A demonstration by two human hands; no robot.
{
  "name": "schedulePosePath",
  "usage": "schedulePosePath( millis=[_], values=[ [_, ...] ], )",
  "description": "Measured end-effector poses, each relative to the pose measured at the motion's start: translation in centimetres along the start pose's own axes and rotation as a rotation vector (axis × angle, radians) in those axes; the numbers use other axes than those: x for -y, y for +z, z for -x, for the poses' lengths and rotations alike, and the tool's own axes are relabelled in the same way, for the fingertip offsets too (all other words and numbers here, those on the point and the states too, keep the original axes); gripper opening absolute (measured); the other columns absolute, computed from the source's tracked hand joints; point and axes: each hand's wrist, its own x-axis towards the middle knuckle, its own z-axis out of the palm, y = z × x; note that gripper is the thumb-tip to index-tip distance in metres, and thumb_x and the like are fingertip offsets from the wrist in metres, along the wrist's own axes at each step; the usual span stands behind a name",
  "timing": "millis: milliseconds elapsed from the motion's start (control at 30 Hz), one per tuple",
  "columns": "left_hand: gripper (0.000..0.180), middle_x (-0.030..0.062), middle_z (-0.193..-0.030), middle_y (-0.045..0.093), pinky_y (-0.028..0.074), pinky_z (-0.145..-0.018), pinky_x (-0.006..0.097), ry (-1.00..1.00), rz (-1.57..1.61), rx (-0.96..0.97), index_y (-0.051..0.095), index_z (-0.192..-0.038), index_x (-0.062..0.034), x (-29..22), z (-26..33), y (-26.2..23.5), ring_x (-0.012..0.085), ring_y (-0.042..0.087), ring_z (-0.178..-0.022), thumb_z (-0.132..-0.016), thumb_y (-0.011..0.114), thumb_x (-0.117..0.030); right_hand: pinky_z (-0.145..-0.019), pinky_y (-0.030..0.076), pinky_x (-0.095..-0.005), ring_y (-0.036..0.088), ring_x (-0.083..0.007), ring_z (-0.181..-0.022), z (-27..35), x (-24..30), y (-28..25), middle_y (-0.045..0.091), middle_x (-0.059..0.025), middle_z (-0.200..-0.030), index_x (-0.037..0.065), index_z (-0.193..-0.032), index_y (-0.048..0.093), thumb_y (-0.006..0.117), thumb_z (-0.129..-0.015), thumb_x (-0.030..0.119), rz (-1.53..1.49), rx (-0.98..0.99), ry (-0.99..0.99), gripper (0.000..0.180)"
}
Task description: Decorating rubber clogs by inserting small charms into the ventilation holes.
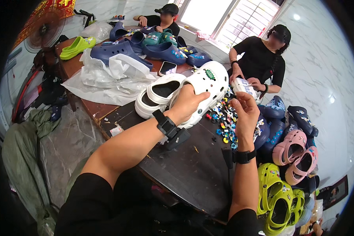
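Note:
My left hand (188,103) is closed on a white clog (215,91), thumb across its upper, toe pointing away from me. A green charm (209,74) is fixed near the toe, and other holes in the upper show bare. My right hand (246,112) is raised just right of the clog, thumb and fingertips pinched together; whatever they hold is too small to make out. Left of the held clog rests another white clog (150,101). Below and between my hands lies a spread of small colourful shoe charms (227,122) on the dark table (181,165).
Navy, pink (293,147) and lime clogs (277,200) pile up at the right. More navy and green clogs, clear plastic wrap (94,78) and a phone (167,68) lie toward the back left. Two people work across the table; one handles a white clog (243,87).

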Motion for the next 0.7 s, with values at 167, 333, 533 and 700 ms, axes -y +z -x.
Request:
schedulePosePath(
  millis=[167, 333, 533, 700],
  values=[
    [0.042, 0.0126, -0.121, 0.06, 0.05, -0.09, 0.032, 0.03, -0.005, 0.062, 0.047, -0.129, 0.0065, 0.3, 0.2, 0.3, 0.0182, 0.061, -0.106, -0.088, 0.058, 0.002, -0.079, 0.049, -0.0235, 0.061, -0.0115, -0.095, -0.1, -0.6, -0.6, 0.063, -0.0048, -0.101, -0.002, -0.105, 0.064, 0.064, -0.088, -0.001, 0.004, 0.001, 0.005, 0.018],
    [0.036, 0.0116, -0.114, 0.063, 0.05, -0.085, 0.031, 0.033, -0.018, 0.005, 0.054, -0.119, 0.0071, 0.8, 0.4, 0.6, 0.0171, 0.061, -0.1, -0.084, 0.06, 0.001, -0.081, 0.048, -0.0244, 0.061, -0.0116, -0.093, -0.5, -0.5, -0.6, 0.063, -0.0051, -0.101, -0.002, -0.1, 0.065, 0.064, -0.087, 0.0, -0.088, -0.047, -0.036, 0.013],
    [0.036, 0.0123, -0.111, 0.064, 0.05, -0.083, 0.031, 0.056, -0.092, -0.001, 0.055, -0.118, 0.0075, 1.0, 0.4, 0.5, 0.0174, 0.062, -0.097, -0.084, 0.061, -0.001, -0.079, 0.049, -0.0233, 0.061, -0.0113, -0.089, -0.2, -0.1, -0.4, 0.064, -0.0052, -0.099, -0.001, -0.098, 0.063, 0.07, -0.083, 0.0, -0.088, -0.089, -0.013, 0.016],
    [0.034, 0.0125, -0.109, 0.065, 0.051, -0.082, 0.032, 0.042, -0.138, -0.012, 0.055, -0.117, 0.0081, 0.9, 0.5, 0.6, 0.0177, 0.063, -0.095, -0.084, 0.061, -0.001, -0.077, 0.051, -0.0239, 0.064, -0.0131, -0.089, -0.1, 0.2, 0.0, 0.065, -0.0084, -0.096, -0.002, -0.099, 0.06, 0.07, -0.081, -0.005, -0.056, -0.143, -0.012, 0.02]
  ],
)
